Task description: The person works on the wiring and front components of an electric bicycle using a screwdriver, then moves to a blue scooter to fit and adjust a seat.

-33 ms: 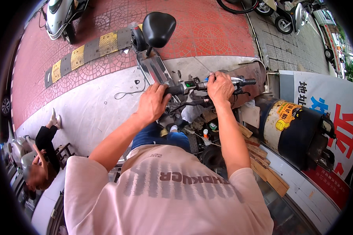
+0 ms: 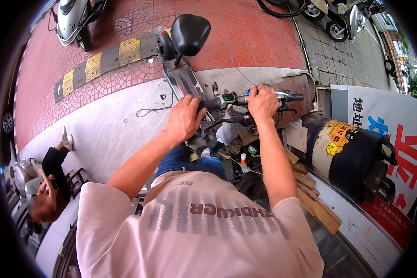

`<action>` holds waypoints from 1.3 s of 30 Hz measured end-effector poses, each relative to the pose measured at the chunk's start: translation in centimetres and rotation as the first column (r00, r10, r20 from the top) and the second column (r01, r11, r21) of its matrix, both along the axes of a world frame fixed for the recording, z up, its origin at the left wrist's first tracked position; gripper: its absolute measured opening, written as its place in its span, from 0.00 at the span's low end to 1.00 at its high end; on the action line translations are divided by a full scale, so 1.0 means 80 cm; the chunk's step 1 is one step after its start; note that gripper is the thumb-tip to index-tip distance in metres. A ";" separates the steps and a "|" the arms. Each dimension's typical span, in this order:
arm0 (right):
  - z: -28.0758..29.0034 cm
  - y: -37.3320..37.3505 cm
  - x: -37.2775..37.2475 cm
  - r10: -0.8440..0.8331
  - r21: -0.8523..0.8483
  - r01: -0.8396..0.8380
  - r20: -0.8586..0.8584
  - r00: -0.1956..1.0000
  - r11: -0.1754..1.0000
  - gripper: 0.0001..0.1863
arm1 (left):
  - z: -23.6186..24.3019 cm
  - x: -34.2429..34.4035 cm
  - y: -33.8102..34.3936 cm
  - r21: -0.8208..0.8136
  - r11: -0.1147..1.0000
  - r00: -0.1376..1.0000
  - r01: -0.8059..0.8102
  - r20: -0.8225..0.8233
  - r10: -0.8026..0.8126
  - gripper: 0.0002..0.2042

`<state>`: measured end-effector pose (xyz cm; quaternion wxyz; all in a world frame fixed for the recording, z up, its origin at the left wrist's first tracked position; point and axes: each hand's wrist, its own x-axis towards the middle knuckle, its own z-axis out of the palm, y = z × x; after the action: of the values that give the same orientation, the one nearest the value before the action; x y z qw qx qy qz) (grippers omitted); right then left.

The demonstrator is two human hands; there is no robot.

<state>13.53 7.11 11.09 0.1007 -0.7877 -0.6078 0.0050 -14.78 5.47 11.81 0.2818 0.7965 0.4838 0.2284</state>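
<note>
A scooter's handlebar (image 2: pixel 240 100) lies across in front of me, with a small lit green display (image 2: pixel 228 97) near its middle. My left hand (image 2: pixel 185 118) is closed around the black grip (image 2: pixel 210 104) at the left end. Further right, my right hand (image 2: pixel 263 104) is closed over the bar, inside the right-hand grip (image 2: pixel 294 97). A thin straight rod (image 2: pixel 244 76) sticks out beyond its fingers, beside a small bit of blue; whether the hand holds it is unclear. The scooter's deck (image 2: pixel 184 81) and black seat (image 2: pixel 190 34) extend ahead. Cables hang below the bar.
Loose parts and a small white bottle with an orange cap (image 2: pixel 243 158) clutter the ground below the bar. Wood planks (image 2: pixel 322 211) and a dark drum (image 2: pixel 345 150) stand right. A person (image 2: pixel 51 190) sits at left. A yellow-black speed bump (image 2: pixel 93 66) lies ahead.
The thin rod's far end has shifted slightly right, along with my right hand. Both hands stay on the handlebar, and the whole view has moved a little.
</note>
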 end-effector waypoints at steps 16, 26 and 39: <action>-0.055 0.038 0.151 -0.160 -0.117 0.143 -0.146 0.976 0.983 0.22 | 0.000 0.141 0.078 -0.587 0.788 0.978 0.185 0.034 -0.205 0.31; -0.057 0.036 0.158 -0.149 -0.075 0.137 -0.188 0.971 0.988 0.22 | -0.001 0.151 0.080 -0.694 0.697 0.980 0.181 0.071 -0.184 0.30; -0.054 0.038 0.162 -0.183 -0.137 0.159 -0.185 0.965 0.978 0.22 | 0.009 0.160 0.081 -0.758 0.626 0.982 0.183 0.109 -0.155 0.26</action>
<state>26.51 10.14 6.81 0.1123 -0.8377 -0.5229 0.1109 -2.01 11.93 12.56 0.6195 0.6407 0.4534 -0.0114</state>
